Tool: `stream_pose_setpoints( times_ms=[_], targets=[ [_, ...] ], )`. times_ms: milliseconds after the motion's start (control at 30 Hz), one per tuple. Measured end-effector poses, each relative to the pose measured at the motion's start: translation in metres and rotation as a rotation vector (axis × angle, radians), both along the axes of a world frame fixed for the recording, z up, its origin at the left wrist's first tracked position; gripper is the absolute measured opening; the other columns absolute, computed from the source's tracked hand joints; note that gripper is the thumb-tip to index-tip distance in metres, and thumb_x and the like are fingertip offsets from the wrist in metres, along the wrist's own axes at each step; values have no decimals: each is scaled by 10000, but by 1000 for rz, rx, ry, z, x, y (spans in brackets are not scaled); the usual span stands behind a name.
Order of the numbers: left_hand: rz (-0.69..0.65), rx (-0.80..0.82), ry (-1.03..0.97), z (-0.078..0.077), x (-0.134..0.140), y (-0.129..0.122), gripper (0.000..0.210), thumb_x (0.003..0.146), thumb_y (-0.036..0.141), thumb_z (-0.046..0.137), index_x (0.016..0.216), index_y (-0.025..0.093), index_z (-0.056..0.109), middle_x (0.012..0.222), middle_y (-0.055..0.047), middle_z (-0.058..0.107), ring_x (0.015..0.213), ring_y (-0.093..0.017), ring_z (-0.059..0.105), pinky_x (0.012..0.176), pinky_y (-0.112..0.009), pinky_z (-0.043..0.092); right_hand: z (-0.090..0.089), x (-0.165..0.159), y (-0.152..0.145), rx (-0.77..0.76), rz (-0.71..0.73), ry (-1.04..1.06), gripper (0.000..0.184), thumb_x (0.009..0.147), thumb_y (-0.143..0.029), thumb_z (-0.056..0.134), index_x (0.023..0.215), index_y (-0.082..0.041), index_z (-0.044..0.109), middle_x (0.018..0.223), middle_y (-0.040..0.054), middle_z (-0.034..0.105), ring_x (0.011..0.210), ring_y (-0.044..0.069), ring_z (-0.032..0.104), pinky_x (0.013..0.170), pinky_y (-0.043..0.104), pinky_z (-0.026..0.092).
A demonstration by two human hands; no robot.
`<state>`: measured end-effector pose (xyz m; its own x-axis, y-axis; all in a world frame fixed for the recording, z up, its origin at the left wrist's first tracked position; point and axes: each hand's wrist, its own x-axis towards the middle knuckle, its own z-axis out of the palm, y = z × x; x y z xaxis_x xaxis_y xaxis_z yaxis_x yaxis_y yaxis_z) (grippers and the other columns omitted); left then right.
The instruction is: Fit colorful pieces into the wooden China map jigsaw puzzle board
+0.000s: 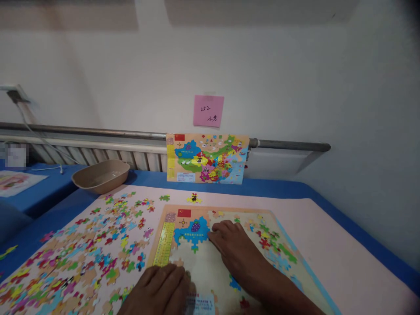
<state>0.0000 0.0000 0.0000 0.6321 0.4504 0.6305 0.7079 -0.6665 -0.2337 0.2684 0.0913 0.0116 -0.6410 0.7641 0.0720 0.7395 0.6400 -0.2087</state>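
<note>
A puzzle board (262, 218) with a partly built map lies in front of me on a pink mat (328, 245). A block of joined blue pieces (192, 232) fills its upper left, beside a yellow strip. My right hand (236, 249) rests palm down on the board, its fingertips pressing at the right edge of the blue block; I cannot tell whether a piece lies under them. My left hand (157, 288) lies flat on the board's lower left edge, fingers together, with nothing seen in it.
Several loose coloured puzzle pieces (92, 253) are spread over the mat's left side. A tan bowl (101, 176) sits at the back left. A reference map picture (206, 158) leans against the wall rail under a pink note (208, 110). Blue tablecloth (377, 249) edges the mat.
</note>
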Motion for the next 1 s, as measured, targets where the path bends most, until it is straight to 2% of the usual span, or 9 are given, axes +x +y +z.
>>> stream_pose_setpoints(
  times_ms=[100, 200, 300, 400, 533, 733, 1000],
  targets=[
    [50, -145, -8, 11, 7, 15, 327, 1122, 377, 411, 1143, 222, 699, 1157, 1, 819, 1057, -213, 725, 892, -403, 489, 4, 2, 1, -14, -12, -10, 505, 876, 62, 489, 1260, -205, 680, 1386, 103, 616, 1266, 302, 481, 1042, 452, 336],
    [75, -436, -42, 11, 19, 37, 174, 1024, 232, 548, 1114, 240, 696, 1258, -3, 783, 1119, -236, 710, 957, -436, 492, 0, 5, 2, -17, 1, -2, 514, 880, 56, 501, 1279, -214, 680, 1372, 98, 619, 1255, 299, 487, 1036, 451, 343],
    [51, -597, 0, 9, 27, 57, 202, 1022, 156, 517, 1071, 212, 704, 1332, -42, 753, 1202, -265, 683, 987, -467, 501, -9, 7, 3, 11, 11, 21, 587, 900, 62, 485, 1368, -250, 653, 1396, 85, 610, 1285, 286, 480, 1074, 462, 326],
    [34, -635, 49, 10, 30, 68, 196, 1024, 161, 526, 1089, 178, 710, 1383, -71, 733, 1256, -287, 659, 1027, -488, 503, -13, 7, 4, 5, 16, 15, 620, 902, 63, 492, 1408, -263, 639, 1414, 89, 601, 1302, 289, 473, 1082, 466, 333],
    [45, -662, 89, 9, 34, 74, 174, 997, 162, 568, 1088, 161, 716, 1371, -76, 741, 1267, -303, 654, 1045, -509, 495, -9, 6, 4, -18, 11, -2, 619, 893, 53, 502, 1408, -260, 646, 1407, 100, 605, 1289, 297, 486, 1082, 477, 349],
    [35, -720, 87, 4, 38, 76, 133, 981, 178, 584, 1039, 182, 704, 1284, -56, 759, 1174, -290, 664, 1027, -528, 474, -8, 7, 5, -23, 20, -10, 671, 858, 56, 506, 1422, -277, 650, 1428, 103, 600, 1299, 303, 488, 1072, 487, 354],
    [34, -772, 40, 8, 36, 74, 108, 964, 179, 600, 1026, 200, 688, 1313, -47, 749, 1244, -299, 638, 1059, -543, 444, -7, 4, 6, -30, 1, -35, 622, 899, 42, 516, 1415, -270, 668, 1419, 109, 614, 1292, 312, 499, 1084, 495, 355]
  ],
)
